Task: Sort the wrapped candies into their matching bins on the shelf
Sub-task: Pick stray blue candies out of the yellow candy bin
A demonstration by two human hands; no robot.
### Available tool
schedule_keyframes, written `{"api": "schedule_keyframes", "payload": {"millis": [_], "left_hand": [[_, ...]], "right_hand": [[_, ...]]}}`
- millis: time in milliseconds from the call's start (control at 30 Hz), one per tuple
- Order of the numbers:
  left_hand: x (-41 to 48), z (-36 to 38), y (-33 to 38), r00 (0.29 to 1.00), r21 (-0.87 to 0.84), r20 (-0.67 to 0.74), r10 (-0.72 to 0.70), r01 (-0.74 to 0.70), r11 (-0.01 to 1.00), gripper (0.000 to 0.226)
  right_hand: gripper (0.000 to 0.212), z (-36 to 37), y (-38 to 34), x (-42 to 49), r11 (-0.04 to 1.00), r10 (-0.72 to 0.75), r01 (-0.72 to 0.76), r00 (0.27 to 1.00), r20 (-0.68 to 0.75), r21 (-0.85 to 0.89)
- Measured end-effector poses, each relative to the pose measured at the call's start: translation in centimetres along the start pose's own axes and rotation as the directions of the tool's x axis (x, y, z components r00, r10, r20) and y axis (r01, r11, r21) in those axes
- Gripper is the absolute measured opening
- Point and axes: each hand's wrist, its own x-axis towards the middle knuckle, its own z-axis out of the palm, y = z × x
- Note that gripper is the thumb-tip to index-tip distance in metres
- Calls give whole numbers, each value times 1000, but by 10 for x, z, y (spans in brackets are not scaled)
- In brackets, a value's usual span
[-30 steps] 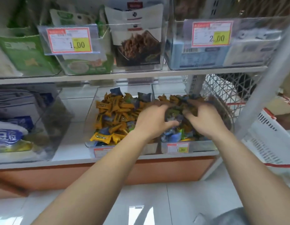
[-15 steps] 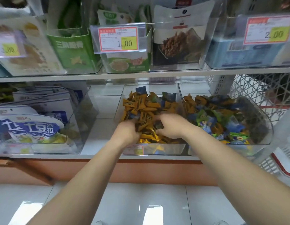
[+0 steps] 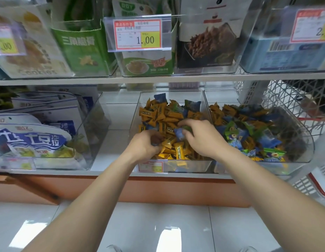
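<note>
Pinching a blue candy [image 3: 178, 133] — right hand [image 3: 202, 140] — in the yellow-candy bin [image 3: 194, 166].

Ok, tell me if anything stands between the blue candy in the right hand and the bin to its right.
Only the clear side walls where the bins meet. The right hand pinches the blue candy over the yellow-candy bin; the mixed-candy bin is open on top, so lifting over should clear them.

Two clear bins stand on the lower shelf [image 3: 110, 172], one at centre [image 3: 191, 165], one at right [image 3: 301, 142]. Their candies [image 3: 158, 113] are too many to count. Four price tags show: upper left [image 3: 7, 40], upper centre [image 3: 138, 34], upper right [image 3: 311, 26], and on the centre bin [image 3: 150, 166].
</note>
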Motion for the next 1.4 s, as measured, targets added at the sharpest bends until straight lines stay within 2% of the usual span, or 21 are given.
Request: {"api": "schedule_keyframes", "payload": {"millis": [67, 167, 300, 367, 467, 567, 600, 700, 833, 867, 933, 1000, 1067, 1167, 1300, 1400], "left_hand": [[-1, -1, -2, 1000, -66, 12, 17, -17, 998, 39], [2, -3, -5, 994, -99, 112, -1, 12, 995, 47], [6, 3, -2, 987, -79, 157, -15, 28, 997, 41], [7, 6, -1, 995, -132, 90, -40, 52, 990, 36], [6, 4, 1, 991, -229, -112, -73, 46, 972, 25], [3, -2, 9, 960, -357, -275, -48, -56, 932, 16], [2, -3, 13, 954, -448, -292, -73, -69, 892, 15], [-4, -2, 29, 958, -748, -204, -201, -20, 664, 19], [-11, -3, 38, 977, -877, -64, -204, 42, 479, 23], [-13, -4, 39, 980, -872, -66, -188, 35, 487, 26], [-17, -9, 35, 974, -797, -152, -170, -19, 604, 33], [-19, -21, 29, 948, -642, -289, -136, -87, 762, 31], [-21, -35, 18, 916, -455, -394, -76, -123, 882, 33], [-24, -51, -1, 893, -402, -442, -87, -110, 909, 37], [-26, -61, -23, 871, -394, -472, -136, -70, 917, 40], [-28, -64, -34, 869, -406, -467, -164, -46, 913, 39]], "right_hand": [[30, -3, -1, -7, 996, 33, -31, 999, -26, 87], [28, -6, -2, -13, 986, 79, -74, 997, -28, 150], [31, -5, 3, -11, 978, 118, -114, 993, -13, 176], [37, -4, 4, -10, 971, 126, -126, 992, 9, 202], [40, -3, 4, -8, 950, 156, -146, 988, -16, 278], [34, -3, 2, -6, 848, 247, -188, 968, -55, 495], [31, -3, -1, -5, 790, 256, -186, 966, -38, 584], [28, 2, -14, -8, 597, 187, -166, 980, 65, 785], [26, 13, -31, -11, 622, 204, -130, 979, 1, 772], [27, 15, -34, -11, 648, 213, -133, 977, -11, 750], [29, 12, -36, -8, 722, 169, -112, 986, -16, 683], [29, 4, -30, 4, 763, 116, -90, 993, 1, 640], [22, -3, -19, 29, 851, 137, -104, 990, -27, 514], [34, -3, -3, 77, 962, 188, -176, 981, -38, 210], [49, 14, 8, 110, 958, 254, -270, 954, 157, 93], [44, 20, 11, 114, 962, 256, -266, 956, 140, 60]]}}
